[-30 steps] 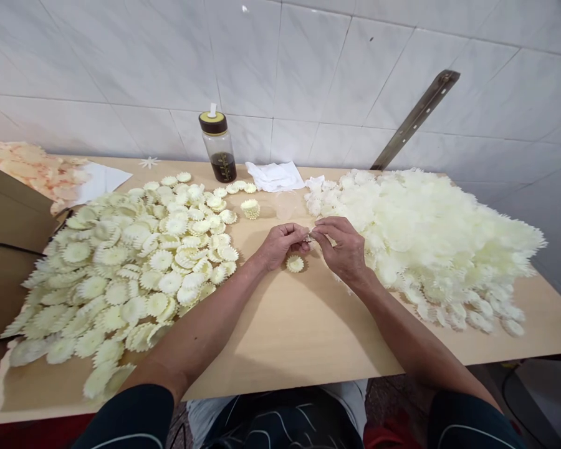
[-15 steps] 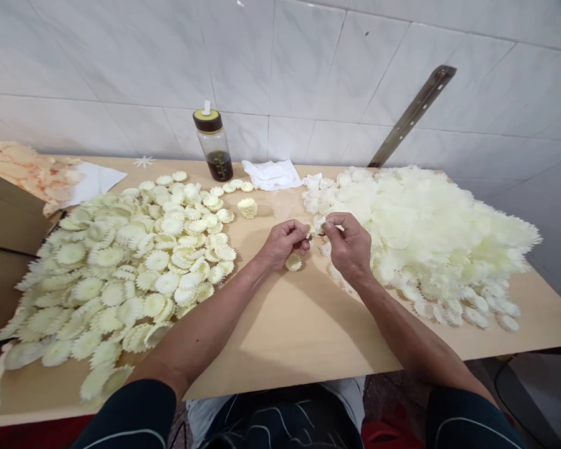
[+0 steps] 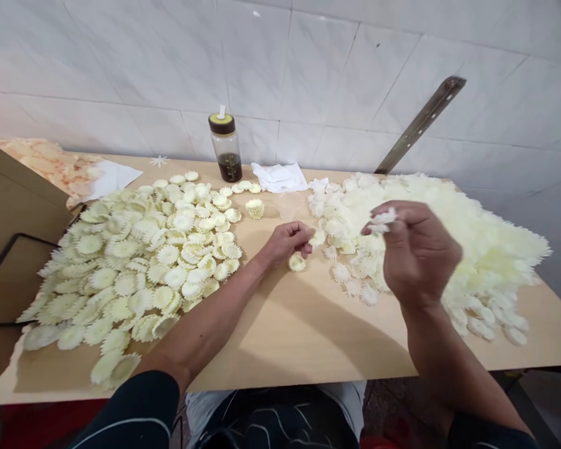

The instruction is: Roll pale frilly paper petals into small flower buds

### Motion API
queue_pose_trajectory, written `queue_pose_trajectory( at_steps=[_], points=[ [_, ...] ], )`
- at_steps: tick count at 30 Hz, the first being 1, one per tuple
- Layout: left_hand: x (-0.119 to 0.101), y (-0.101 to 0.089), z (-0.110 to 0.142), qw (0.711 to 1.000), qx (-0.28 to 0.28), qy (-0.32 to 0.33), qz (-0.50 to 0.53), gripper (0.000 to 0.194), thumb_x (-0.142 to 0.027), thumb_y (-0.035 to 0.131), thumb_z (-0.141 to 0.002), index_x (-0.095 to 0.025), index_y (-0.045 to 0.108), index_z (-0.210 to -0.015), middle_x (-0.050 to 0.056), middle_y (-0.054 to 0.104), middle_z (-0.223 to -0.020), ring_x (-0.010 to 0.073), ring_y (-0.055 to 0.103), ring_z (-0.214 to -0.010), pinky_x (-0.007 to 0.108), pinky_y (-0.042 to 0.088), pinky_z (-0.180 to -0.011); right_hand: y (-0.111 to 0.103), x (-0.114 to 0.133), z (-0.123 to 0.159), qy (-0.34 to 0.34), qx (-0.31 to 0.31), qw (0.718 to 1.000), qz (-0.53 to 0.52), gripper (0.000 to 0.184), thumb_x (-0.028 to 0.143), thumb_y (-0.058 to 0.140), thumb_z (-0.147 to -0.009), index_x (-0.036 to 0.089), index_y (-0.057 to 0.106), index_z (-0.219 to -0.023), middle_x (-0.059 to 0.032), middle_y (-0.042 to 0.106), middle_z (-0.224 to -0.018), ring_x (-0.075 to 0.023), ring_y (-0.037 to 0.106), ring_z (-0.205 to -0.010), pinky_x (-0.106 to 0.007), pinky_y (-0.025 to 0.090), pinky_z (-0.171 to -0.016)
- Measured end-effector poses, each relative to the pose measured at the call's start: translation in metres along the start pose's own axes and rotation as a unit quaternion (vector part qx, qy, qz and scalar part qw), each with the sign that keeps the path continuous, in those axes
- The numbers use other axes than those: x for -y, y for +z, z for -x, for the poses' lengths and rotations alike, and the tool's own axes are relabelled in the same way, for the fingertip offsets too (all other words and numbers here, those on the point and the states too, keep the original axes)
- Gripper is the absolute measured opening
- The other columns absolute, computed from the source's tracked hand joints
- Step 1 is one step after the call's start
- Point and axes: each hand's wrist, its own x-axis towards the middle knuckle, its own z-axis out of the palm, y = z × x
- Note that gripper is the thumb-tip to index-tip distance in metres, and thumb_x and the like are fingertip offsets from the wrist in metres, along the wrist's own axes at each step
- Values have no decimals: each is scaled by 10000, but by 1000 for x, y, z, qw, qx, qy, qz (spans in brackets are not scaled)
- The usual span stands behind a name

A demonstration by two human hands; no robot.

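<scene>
My left hand (image 3: 287, 243) is closed in a pinch on a pale yellow frilled flower piece (image 3: 316, 237), low over the middle of the table. Just below its fingers a cupped, scalloped yellow piece (image 3: 297, 262) lies on the wood. My right hand (image 3: 418, 252), a little blurred, is raised in front of the right-hand heap and pinches a small white toothed piece (image 3: 382, 219). That heap (image 3: 486, 231) is made of thin, pale petal discs with fringed edges. To the left spreads a large pile of cupped, scalloped yellow pieces (image 3: 168, 252).
A bottle of dark liquid (image 3: 227, 153) stands near the tiled wall, beside white tissue (image 3: 280, 178). A short stack of scalloped pieces (image 3: 255, 209) sits in front. A metal bar (image 3: 421, 125) leans at the back. Cardboard (image 3: 23, 206) and peach petals (image 3: 51, 163) are at left.
My right hand has moved away from the left, to the right and up, with a white piece in its fingers. My left hand stays nearly in place. The view has shifted slightly.
</scene>
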Motion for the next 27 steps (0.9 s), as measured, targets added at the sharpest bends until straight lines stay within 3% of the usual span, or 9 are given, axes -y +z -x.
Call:
queue_pose_trajectory(
  at_steps=[3,6,8,13,19,24,27],
  points=[
    [0,0,1,1000,-18,-15,15,443,-478,919,-744,-143,642,-828,27,676,-695,130,668,-614,251,537,-626,6,-13,4,153,39,979,-132,185,445,681,-1000,262,657,-1003,-83,737,-1181,-272,744,-1048,-452,694,-730],
    [-1,-3,0,999,-12,-21,39,406,-403,936,-727,-142,652,-854,15,670,-756,147,705,-683,265,569,-669,20,-35,14,291,92,925,-229,307,512,774,-919,246,630,-972,-65,775,-1091,-227,776,-863,-408,692,-658],
    [-3,-5,0,998,-13,-31,49,398,-362,942,-706,-146,663,-889,8,664,-756,148,703,-673,262,566,-656,27,-47,20,340,119,897,-255,361,536,811,-876,232,632,-957,-58,784,-1015,-206,770,-776,-391,686,-639],
    [-10,-13,-2,996,3,-49,69,417,-243,863,-724,-120,726,-1098,36,685,-789,127,664,-647,224,522,-601,27,-64,23,357,94,895,-252,417,492,924,-746,204,669,-908,-12,728,-800,-180,730,-711,-347,664,-640],
    [-14,-17,-3,994,7,-54,99,280,-203,802,-649,-118,694,-893,61,681,-796,131,630,-593,208,448,-493,26,-82,28,376,99,882,-264,497,440,983,-660,198,717,-1004,-10,728,-857,-147,681,-693,-332,642,-656],
    [-15,-13,-2,996,12,-60,69,357,-362,833,-710,-106,680,-905,78,687,-822,127,611,-558,203,371,-410,31,-85,33,399,115,873,-258,571,435,1006,-604,200,698,-1022,-10,736,-825,-174,704,-698,-355,639,-678],
    [-14,-12,-4,997,14,-67,45,377,-361,878,-689,-124,642,-863,55,672,-767,107,581,-519,185,307,-376,32,-85,34,405,111,874,-247,600,445,1010,-583,202,697,-1033,-9,736,-831,-176,698,-702,-369,644,-687]
  ],
)
